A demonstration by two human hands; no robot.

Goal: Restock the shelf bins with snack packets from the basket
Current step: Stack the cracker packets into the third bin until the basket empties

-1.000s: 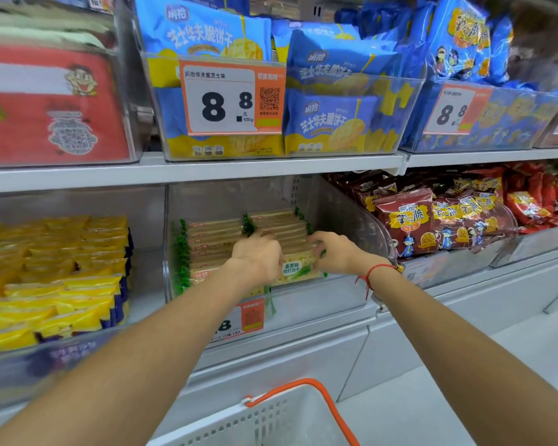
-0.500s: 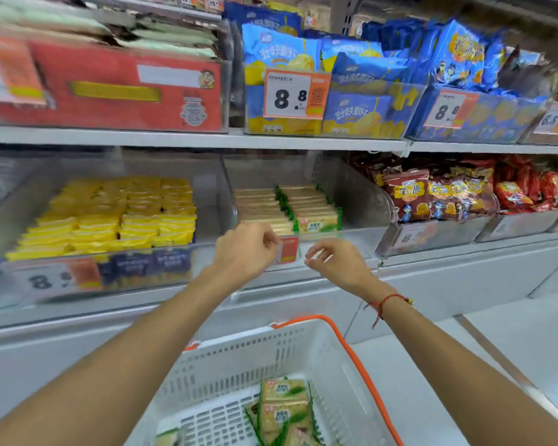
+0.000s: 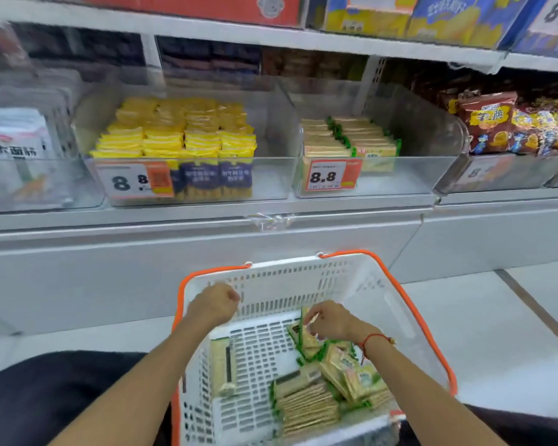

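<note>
A long shelf (image 3: 271,217) is filling the upper view; its clear middle bin (image 3: 364,175), behind an 8.8 price tag, is sitting part-filled with tan, green-edged snack packets (image 3: 345,136); a second ago both hands were up at that bin, and now both are lowering into the white, orange-rimmed basket (image 3: 409,304) below, so a fresh pickup is likely beginning; loose packets (image 3: 306,410) are lying along the basket's right side; the left hand (image 3: 215,304) is curling closed, holding nothing visible; the right hand (image 3: 327,320) is pinching one packet (image 3: 305,341).
</note>
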